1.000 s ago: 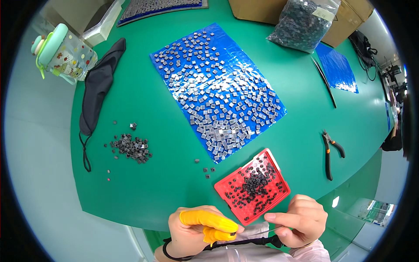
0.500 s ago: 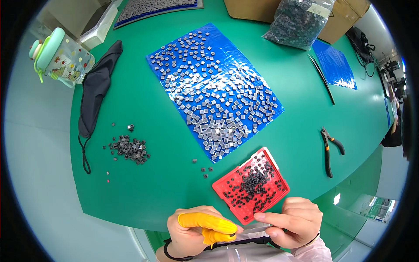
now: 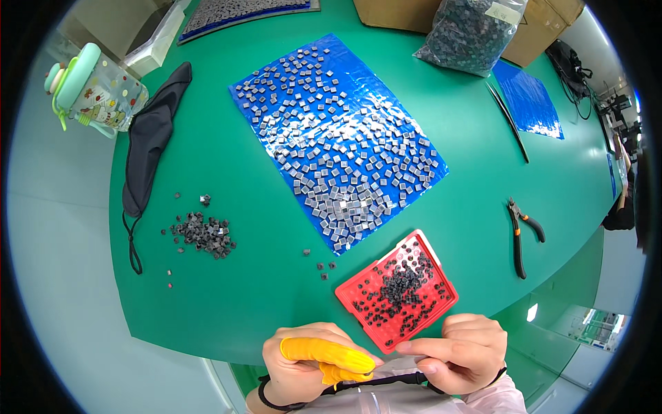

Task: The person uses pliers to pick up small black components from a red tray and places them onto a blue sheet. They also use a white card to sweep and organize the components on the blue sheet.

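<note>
My left hand (image 3: 307, 366) wears yellow finger cots (image 3: 329, 353) on its thumb and index finger. These are pinched together on a small dark part (image 3: 369, 375), mostly hidden between the tips. My right hand (image 3: 460, 353) is at the near corner of a shallow red tray (image 3: 358, 288), index finger stretched out and thumb a little apart; I see nothing held in it. Many small black parts (image 3: 402, 286) lie in the tray, heaped in the middle and scattered around. Beyond the tray, a blue plastic sheet (image 3: 372, 90) carries many small silvery square pieces (image 3: 355, 207).
On the green table (image 3: 262, 297) lie a pile of dark pieces (image 3: 207, 234), orange-black cutting pliers (image 3: 517, 238), tweezers (image 3: 509, 124) and a black pouch (image 3: 148, 152). A bottle (image 3: 103, 93) stands far left; a filled clear bag (image 3: 469, 38) leans on a cardboard box (image 3: 541, 31).
My right index fingertip has drawn slightly left and down along the tray's near corner. My left hand keeps its pinch, with the fingertips barely shifted.
</note>
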A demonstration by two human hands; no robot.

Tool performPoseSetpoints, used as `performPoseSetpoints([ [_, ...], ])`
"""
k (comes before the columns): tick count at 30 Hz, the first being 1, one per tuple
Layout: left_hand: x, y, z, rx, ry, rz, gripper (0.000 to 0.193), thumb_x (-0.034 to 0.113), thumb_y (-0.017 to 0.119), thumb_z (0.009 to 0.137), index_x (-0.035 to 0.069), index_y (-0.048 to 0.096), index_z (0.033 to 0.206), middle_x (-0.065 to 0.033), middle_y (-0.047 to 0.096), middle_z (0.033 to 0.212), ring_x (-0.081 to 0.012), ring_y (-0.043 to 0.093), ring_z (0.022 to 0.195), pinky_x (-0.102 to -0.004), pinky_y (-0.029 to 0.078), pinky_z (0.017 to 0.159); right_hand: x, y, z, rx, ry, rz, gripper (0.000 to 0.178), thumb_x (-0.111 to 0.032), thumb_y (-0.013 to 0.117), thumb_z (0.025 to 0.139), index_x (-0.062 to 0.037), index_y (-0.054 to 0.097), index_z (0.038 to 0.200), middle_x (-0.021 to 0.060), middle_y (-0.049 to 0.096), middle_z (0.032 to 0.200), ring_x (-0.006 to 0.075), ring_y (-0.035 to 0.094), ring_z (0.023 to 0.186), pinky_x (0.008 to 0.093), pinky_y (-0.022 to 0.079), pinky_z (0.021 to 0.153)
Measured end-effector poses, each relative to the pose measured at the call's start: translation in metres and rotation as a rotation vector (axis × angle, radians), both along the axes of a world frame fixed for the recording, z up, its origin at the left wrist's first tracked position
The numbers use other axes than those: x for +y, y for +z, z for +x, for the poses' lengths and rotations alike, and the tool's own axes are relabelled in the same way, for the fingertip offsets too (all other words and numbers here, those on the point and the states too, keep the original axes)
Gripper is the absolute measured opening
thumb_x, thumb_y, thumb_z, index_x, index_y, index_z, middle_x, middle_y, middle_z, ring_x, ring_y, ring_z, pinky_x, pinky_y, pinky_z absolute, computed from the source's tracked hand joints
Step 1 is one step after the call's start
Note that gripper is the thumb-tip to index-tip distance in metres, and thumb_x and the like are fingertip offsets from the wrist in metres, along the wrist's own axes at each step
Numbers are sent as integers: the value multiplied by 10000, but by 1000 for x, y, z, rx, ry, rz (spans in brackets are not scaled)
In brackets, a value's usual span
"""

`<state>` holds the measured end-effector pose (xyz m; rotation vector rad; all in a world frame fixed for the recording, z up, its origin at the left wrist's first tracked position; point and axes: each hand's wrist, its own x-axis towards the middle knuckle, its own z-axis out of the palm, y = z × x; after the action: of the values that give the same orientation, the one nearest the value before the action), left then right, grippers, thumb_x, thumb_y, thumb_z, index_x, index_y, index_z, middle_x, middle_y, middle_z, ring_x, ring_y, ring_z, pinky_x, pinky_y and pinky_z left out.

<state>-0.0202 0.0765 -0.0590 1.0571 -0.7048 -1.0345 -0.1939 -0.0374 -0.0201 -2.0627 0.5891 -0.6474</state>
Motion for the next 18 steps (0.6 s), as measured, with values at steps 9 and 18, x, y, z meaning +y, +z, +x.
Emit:
performPoseSetpoints([
  [9,-2,2,0,-28,17,-7,119,-116,694,699,-52,710,798,-146,711,778,-186,666,651,-257,528,567,2,4,2,5,8,211,148,-97,638,815,-26,746,886,-2,603,543,114,422,393,267,314,395],
  [18,-3,0,-1,34,25,-28,127,-120,683,704,-41,715,798,-140,719,786,-181,667,665,-261,535,573,2,2,-2,-12,-56,89,144,-154,661,827,-54,756,870,-14,538,495,127,406,392,275,309,408],
])
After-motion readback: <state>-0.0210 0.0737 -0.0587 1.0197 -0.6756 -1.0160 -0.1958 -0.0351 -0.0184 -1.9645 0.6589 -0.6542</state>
